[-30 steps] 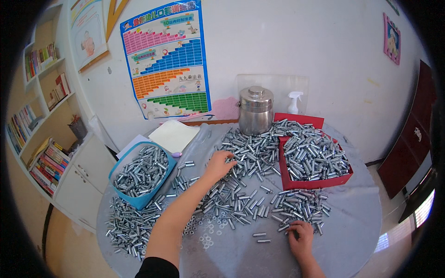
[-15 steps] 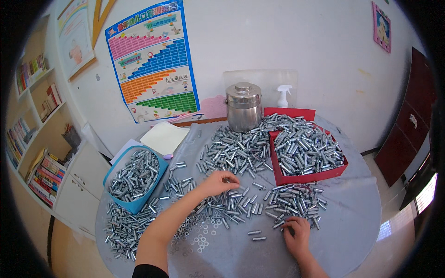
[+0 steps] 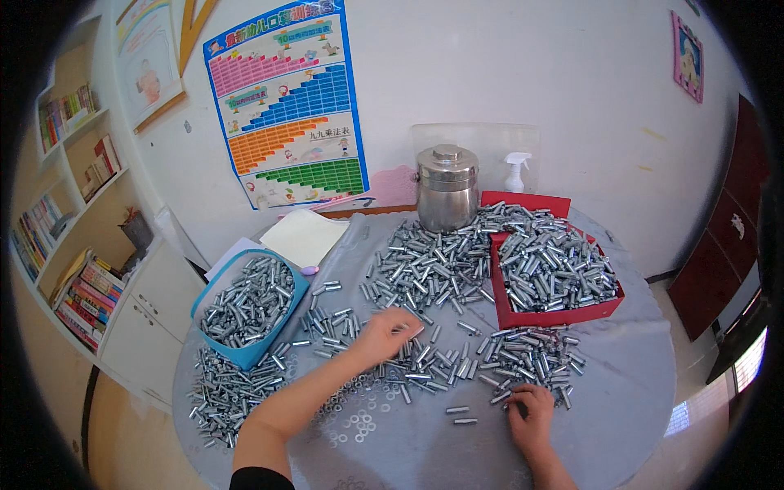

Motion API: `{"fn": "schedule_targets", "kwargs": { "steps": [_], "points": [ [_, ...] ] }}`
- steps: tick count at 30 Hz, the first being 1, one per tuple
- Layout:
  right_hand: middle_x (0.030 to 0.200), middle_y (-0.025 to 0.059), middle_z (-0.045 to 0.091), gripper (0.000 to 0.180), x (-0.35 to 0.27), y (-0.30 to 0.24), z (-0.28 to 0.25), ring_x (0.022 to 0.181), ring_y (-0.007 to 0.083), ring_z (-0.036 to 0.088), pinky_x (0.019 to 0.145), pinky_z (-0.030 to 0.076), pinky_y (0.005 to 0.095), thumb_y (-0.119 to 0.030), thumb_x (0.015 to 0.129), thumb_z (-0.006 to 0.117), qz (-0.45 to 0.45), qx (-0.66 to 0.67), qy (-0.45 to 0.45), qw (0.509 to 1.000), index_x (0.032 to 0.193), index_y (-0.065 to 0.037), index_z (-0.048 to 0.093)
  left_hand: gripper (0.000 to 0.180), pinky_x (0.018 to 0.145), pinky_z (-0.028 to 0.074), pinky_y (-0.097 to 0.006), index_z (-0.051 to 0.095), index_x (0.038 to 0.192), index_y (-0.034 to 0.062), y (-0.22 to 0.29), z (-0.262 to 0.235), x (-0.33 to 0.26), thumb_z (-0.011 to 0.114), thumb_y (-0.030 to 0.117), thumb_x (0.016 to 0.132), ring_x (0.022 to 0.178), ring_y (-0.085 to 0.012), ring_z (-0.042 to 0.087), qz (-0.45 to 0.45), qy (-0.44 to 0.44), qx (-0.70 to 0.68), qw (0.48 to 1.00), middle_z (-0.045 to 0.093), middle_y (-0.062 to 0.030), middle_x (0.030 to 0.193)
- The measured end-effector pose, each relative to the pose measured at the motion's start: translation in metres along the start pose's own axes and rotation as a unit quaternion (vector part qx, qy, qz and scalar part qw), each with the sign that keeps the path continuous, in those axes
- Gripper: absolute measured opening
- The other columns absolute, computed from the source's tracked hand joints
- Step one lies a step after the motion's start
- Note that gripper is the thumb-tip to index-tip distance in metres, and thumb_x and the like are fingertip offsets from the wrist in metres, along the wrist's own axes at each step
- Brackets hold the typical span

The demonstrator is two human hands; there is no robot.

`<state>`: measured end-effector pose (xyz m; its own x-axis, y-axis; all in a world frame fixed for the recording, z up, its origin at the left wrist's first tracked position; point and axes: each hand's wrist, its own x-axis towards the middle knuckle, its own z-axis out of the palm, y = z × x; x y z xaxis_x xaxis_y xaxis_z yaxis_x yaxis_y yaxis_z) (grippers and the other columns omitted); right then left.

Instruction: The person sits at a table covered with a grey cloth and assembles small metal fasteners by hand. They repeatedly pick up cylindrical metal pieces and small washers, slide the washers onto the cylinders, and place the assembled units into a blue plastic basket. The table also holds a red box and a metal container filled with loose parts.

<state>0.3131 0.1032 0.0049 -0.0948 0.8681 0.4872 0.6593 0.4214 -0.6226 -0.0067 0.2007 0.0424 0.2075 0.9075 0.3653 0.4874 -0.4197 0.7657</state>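
My left hand (image 3: 390,336) is over the middle of the table, above a loose spread of metal sleeves (image 3: 433,359). Its fingers are bent together, and whatever they pinch is too small and blurred to tell. At the near edge of the right-hand sleeve pile (image 3: 535,353), my right hand (image 3: 532,412) has thumb and fingers curled closed. One sleeve (image 3: 500,398) lies right at those fingertips; what is between them is hidden. Two single sleeves (image 3: 461,415) lie to the left of this hand. Flat ring washers (image 3: 359,423) are scattered below my left forearm.
A red box (image 3: 563,316) heaped with sleeves stands at right, a blue basket (image 3: 245,357) of metal parts at left. More pieces (image 3: 219,396) surround the basket. Behind are a steel canister (image 3: 447,192), a spray bottle (image 3: 515,173) and paper (image 3: 304,237).
The whole view has shifted slightly right. My left hand has dropped a little lower over the loose sleeves, fingers still bent. My right hand stays by the same sleeve.
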Motion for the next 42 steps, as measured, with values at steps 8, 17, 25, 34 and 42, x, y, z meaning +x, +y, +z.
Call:
{"fn": "schedule_targets", "kwargs": {
  "steps": [8, 17, 25, 34, 42],
  "points": [
    [0.092, 0.0064, 0.061, 0.012, 0.000, 0.004, 0.001, 0.092, 0.0265, 0.054, 0.082, 0.037, 0.0377, -0.002, 0.064, 0.063, -0.003, 0.002, -0.016, 1.000, 0.074, -0.010, 0.062, 0.015, 0.068, 0.048, -0.042, 0.067, 0.077, 0.0019, -0.125, -0.062, 0.075, 0.068, 0.016, 0.071, 0.079, -0.0325, 0.062, -0.154, 0.229, 0.252, 0.928, 0.064, -0.0176, 0.081],
    [0.092, 0.0070, 0.060, 0.012, 0.001, 0.000, -0.002, 0.090, 0.0274, 0.054, 0.082, 0.037, 0.0382, -0.002, 0.064, 0.063, -0.004, -0.006, -0.013, 1.000, 0.074, -0.009, 0.061, 0.024, 0.067, 0.049, -0.040, 0.068, 0.079, 0.0022, -0.140, -0.051, 0.088, 0.073, 0.021, 0.066, 0.075, -0.0320, 0.062, -0.231, 0.221, 0.304, 0.898, 0.065, -0.0172, 0.081],
    [0.092, 0.0064, 0.060, 0.012, 0.001, -0.005, -0.001, 0.091, 0.0268, 0.053, 0.081, 0.037, 0.0383, -0.002, 0.063, 0.063, 0.005, 0.001, -0.001, 1.000, 0.074, -0.009, 0.062, 0.022, 0.062, 0.045, -0.025, 0.068, 0.088, 0.0019, -0.054, -0.068, 0.037, 0.071, 0.020, 0.077, 0.067, -0.0090, 0.057, -0.136, -0.026, -0.102, 0.985, 0.065, -0.0037, 0.077],
    [0.092, 0.0068, 0.060, 0.011, 0.001, 0.002, -0.002, 0.092, 0.0269, 0.054, 0.080, 0.038, 0.0380, -0.003, 0.065, 0.063, -0.012, 0.004, -0.011, 1.000, 0.074, -0.009, 0.062, 0.028, 0.063, 0.049, -0.031, 0.066, 0.083, -0.0011, -0.057, -0.032, 0.043, 0.074, 0.023, 0.069, 0.067, -0.0196, 0.062, -0.143, 0.011, 0.226, 0.963, 0.065, -0.0122, 0.074],
    [0.091, 0.0069, 0.060, 0.013, 0.001, -0.006, -0.002, 0.091, 0.0278, 0.053, 0.082, 0.038, 0.0380, -0.001, 0.064, 0.062, 0.006, 0.004, 0.002, 1.000, 0.074, -0.010, 0.062, 0.014, 0.064, 0.045, -0.021, 0.068, 0.090, 0.0035, -0.050, -0.058, 0.019, 0.070, 0.011, 0.078, 0.070, -0.0049, 0.055, -0.166, -0.146, -0.064, 0.973, 0.064, 0.0010, 0.077]
  ]
}}
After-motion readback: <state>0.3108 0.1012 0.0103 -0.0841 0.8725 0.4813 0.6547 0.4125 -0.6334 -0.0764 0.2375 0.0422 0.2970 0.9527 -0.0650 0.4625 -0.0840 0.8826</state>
